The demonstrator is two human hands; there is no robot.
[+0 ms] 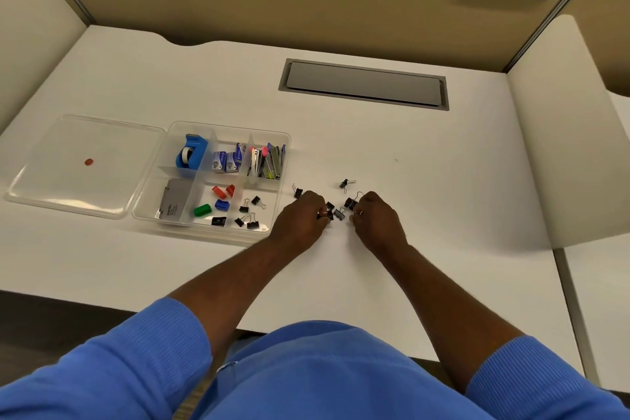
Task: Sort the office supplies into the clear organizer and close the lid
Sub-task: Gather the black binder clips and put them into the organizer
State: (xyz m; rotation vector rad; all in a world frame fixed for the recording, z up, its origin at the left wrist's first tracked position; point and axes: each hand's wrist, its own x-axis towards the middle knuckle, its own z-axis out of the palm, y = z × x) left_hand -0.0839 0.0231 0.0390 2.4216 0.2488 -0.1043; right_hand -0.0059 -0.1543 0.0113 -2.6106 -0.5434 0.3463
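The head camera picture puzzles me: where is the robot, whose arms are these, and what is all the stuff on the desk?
There is no robot here. A person wears one camera on the head, looking down at their own arms, so you see what they see.

On the white desk lies a clear organizer, its lid folded open to the left. Its compartments already hold a blue tape dispenser, small staple boxes, staplers, coloured clips and a few black binder clips.

More loose binder clips lie on the desk right of the organizer. The left hand and right hand are both down among them, fingers pinched; each seems to be gathering clips, though exactly what each holds is too small to tell.
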